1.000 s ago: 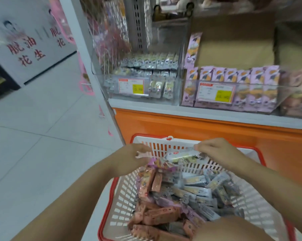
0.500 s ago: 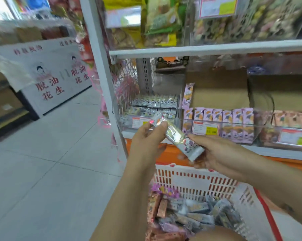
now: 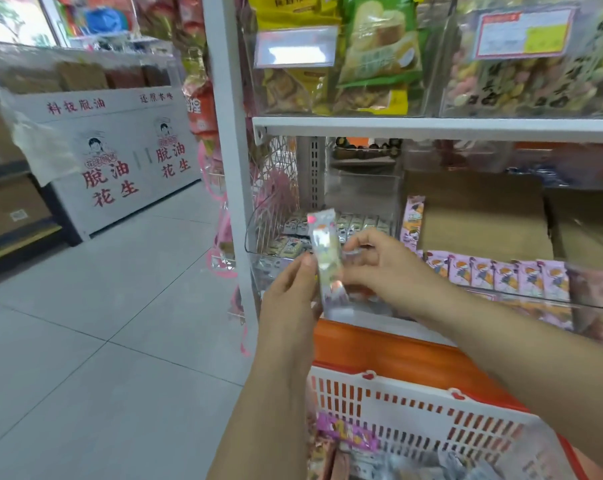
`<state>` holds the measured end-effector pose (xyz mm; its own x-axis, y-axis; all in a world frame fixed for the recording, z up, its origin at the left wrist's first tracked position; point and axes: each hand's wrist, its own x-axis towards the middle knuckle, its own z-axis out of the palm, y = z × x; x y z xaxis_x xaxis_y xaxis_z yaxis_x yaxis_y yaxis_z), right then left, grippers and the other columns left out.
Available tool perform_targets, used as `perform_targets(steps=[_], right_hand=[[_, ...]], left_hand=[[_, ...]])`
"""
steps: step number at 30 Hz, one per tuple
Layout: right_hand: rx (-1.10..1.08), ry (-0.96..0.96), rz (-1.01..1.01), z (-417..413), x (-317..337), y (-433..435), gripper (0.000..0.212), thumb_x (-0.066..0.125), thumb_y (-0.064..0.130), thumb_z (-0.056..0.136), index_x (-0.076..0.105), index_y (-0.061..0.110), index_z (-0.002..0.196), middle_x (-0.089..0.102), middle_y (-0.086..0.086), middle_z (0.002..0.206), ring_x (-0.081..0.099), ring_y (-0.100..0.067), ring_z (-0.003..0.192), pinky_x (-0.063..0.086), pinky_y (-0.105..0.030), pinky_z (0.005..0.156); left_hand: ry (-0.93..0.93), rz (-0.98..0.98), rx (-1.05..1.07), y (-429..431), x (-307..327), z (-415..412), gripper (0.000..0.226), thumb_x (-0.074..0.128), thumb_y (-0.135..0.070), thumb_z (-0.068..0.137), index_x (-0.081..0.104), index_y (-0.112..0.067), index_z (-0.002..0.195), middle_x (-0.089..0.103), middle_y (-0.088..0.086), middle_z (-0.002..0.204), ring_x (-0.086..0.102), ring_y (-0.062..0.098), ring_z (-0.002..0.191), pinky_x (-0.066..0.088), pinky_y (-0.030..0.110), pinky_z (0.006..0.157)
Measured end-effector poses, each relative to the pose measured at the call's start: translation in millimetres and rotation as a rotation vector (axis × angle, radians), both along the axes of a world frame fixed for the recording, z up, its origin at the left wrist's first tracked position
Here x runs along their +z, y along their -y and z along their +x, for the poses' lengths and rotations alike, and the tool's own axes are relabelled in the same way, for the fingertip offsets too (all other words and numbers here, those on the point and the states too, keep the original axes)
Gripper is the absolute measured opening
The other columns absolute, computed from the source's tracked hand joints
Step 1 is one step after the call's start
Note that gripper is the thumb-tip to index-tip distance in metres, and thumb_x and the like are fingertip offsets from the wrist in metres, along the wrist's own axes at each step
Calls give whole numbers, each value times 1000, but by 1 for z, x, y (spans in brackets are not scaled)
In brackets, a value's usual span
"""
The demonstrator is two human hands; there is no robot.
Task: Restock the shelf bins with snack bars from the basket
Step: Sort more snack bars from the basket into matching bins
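The left hand [image 3: 289, 296] pinches a silvery snack bar [image 3: 324, 254] upright before the clear shelf bin [image 3: 258, 251] of matching bars. The right hand [image 3: 383, 268], fingers curled, touches the bar's side. Its print is blurred. Below, the red-rimmed white basket [image 3: 414, 407] holds more bars. A floor cabinet [image 3: 120, 161] reads 脱油花生.

Both forearms are bare right down to the wrists, no sleeves, watch, rings or gloves showing on the left hand [image 3: 289, 299] or the right hand [image 3: 386, 268], and the fingers [image 3: 364, 239] have short, plain, unpainted nails.
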<state>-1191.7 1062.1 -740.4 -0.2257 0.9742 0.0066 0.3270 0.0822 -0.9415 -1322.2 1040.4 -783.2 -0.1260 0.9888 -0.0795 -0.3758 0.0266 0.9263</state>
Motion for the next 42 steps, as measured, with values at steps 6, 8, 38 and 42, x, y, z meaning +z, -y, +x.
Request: perform_targets(steps=[6,8,38,42], right_hand=[[-250,51,21,-29,-13,-105,22,63,10,89,45,13,100,55,-13,90,53,-23,71,53,-40,66],[-254,130,-59,-36,-27,-129,11,60,6,89,49,9,87,52,-18,79,51,-24,63,50,-37,59],[40,518,490,42,-82,30,11,64,18,86,70,22,95,65,9,84,60,-10,76,50,-34,73],[68,611,191,93,-138,65,13,59,20,92,68,22,101,55,20,80,56,-5,78,48,-29,77]], left_hand=[[-262,-38,148,-14,-22,-17,42,48,-20,98,44,-26,140,51,-10,133,45,6,117,33,28,105],[-305,-51,142,-18,-28,-18,47,47,-21,99,36,-27,144,44,-9,143,42,8,126,30,26,102],[-989,7,-25,1,-57,3,26,50,-12,94,60,-15,118,61,-4,111,54,10,95,39,19,82],[-1195,15,-229,20,-87,29,28,52,-17,94,60,-17,121,63,1,120,60,22,106,47,32,91]])
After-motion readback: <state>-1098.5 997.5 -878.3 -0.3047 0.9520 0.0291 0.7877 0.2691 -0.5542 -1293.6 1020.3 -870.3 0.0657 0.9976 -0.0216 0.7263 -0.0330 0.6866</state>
